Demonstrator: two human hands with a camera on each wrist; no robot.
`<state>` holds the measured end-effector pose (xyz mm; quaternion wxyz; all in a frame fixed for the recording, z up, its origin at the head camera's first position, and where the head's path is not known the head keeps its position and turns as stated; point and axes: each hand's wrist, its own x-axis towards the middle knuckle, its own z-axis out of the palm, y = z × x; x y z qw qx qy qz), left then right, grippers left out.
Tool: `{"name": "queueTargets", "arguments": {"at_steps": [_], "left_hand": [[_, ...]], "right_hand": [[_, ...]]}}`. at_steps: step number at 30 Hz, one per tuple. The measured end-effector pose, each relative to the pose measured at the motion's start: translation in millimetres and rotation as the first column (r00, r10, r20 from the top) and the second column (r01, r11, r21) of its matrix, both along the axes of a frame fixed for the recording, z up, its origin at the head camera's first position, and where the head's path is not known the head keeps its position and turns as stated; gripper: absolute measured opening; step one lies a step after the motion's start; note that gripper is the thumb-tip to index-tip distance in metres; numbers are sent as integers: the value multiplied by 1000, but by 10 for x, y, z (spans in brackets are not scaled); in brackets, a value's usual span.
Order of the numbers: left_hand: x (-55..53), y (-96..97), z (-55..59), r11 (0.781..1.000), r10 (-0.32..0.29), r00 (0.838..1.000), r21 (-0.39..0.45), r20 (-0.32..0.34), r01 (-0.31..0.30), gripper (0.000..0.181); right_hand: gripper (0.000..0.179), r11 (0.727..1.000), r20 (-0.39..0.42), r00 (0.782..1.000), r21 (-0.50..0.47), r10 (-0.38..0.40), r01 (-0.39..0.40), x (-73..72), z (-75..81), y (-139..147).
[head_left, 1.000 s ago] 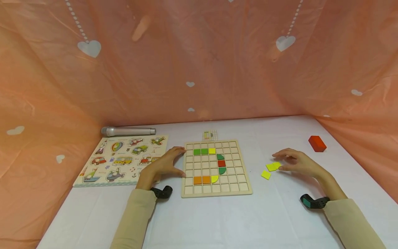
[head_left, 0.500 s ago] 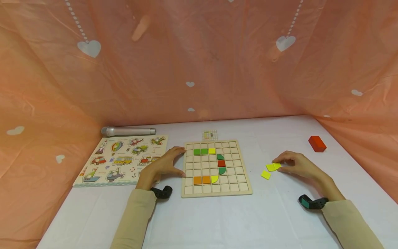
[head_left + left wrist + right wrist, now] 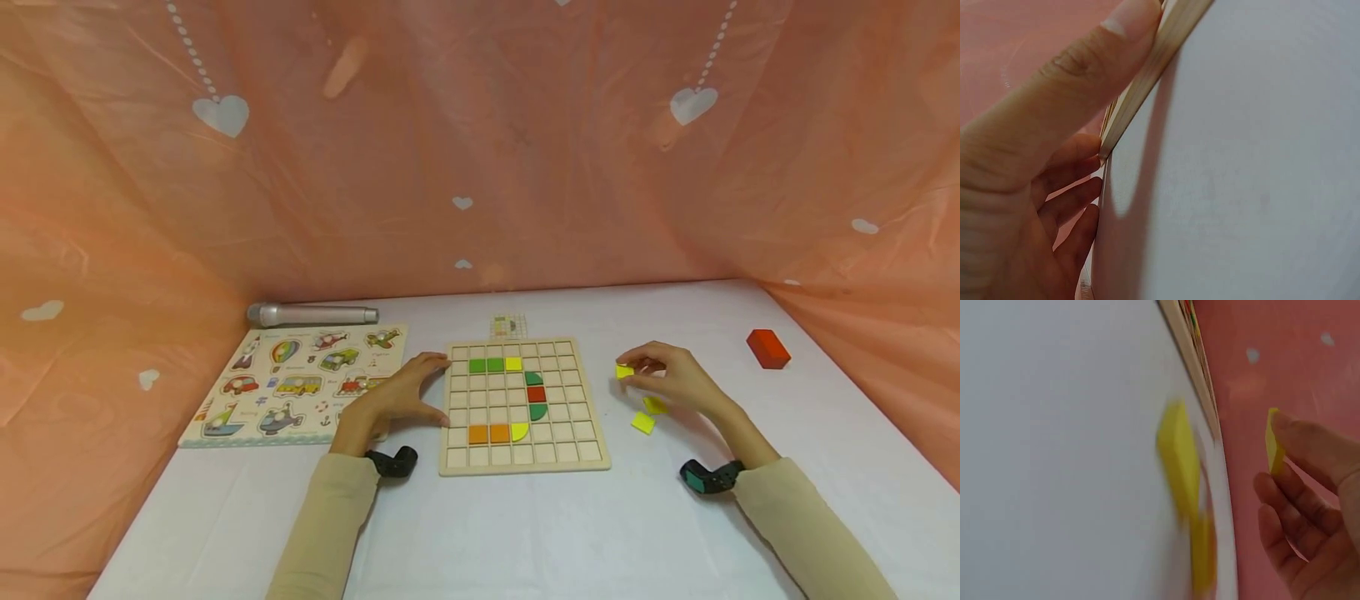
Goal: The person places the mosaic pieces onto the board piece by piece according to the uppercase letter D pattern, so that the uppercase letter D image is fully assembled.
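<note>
My right hand [image 3: 678,379] pinches a yellow square tile [image 3: 624,372] between thumb and fingertips, raised off the table to the right of a wooden grid board [image 3: 525,470]. The same yellow tile [image 3: 1274,444] shows edge-on in the right wrist view. Two more yellow tiles lie on the cloth below that hand, one nearer [image 3: 642,423] and one farther [image 3: 656,405]. At the board's left edge rests my left hand [image 3: 393,396], its thumb and fingers spread along the side. Green, yellow, red and orange pieces sit in some of the grid's cells.
A vehicle picture puzzle [image 3: 300,387] lies left of the board, with a silver microphone [image 3: 315,315] behind it. Beyond the board is a small pattern card [image 3: 508,326]. On the far right stands a red block [image 3: 768,348]. A pink curtain [image 3: 480,150] surrounds the table.
My right hand has picked up one of the yellow tiles and carried it left and away from me, toward the board. The left hand stays at the board's edge.
</note>
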<state>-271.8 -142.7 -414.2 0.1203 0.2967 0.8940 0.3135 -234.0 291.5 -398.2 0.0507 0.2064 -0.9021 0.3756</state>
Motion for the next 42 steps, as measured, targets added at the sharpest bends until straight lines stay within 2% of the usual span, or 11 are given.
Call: {"name": "queueTargets", "arguments": {"at_steps": [5, 8, 13, 16, 22, 26, 30, 34, 38, 42], "left_hand": [[-5, 16, 5, 1000, -6, 1000, 8, 8, 6, 99], [-11, 25, -1, 1000, -7, 1000, 12, 15, 7, 99], [-22, 34, 0, 1000, -18, 1000, -2, -3, 18, 98], [-26, 34, 1, 1000, -20, 1000, -11, -12, 20, 98], [-27, 36, 0, 1000, -14, 1000, -10, -12, 14, 98], [-23, 33, -1, 1000, -6, 1000, -15, -11, 5, 98], [-15, 28, 2, 1000, -2, 1000, -18, -6, 2, 98], [-12, 23, 6, 1000, -8, 1000, -15, -11, 8, 98], [-9, 16, 12, 1000, -10, 1000, -4, -11, 10, 98], [-6, 10, 11, 1000, -13, 1000, -5, -16, 13, 98]], "right_hand": [[23, 994, -16, 997, -70, 82, -83, -113, 32, -448], [21, 985, -22, 991, -108, 132, -134, -118, 78, -737], [20, 964, -87, 974, -147, 211, -222, -151, 18, -1135], [20, 953, -105, 961, -136, 257, -270, -183, -75, -1297], [17, 931, -79, 934, -88, 349, -355, -153, -157, -1577], [13, 928, -50, 929, -52, 367, -369, -132, -208, -1717], [14, 936, -26, 936, -24, 351, -352, -114, -263, -1807], [14, 941, -34, 941, -30, 335, -336, -108, -295, -1855], [8, 935, -43, 936, -45, 349, -351, -113, -303, -1877], [4, 933, -57, 931, 4, 359, -360, -109, -285, -1881]]}}
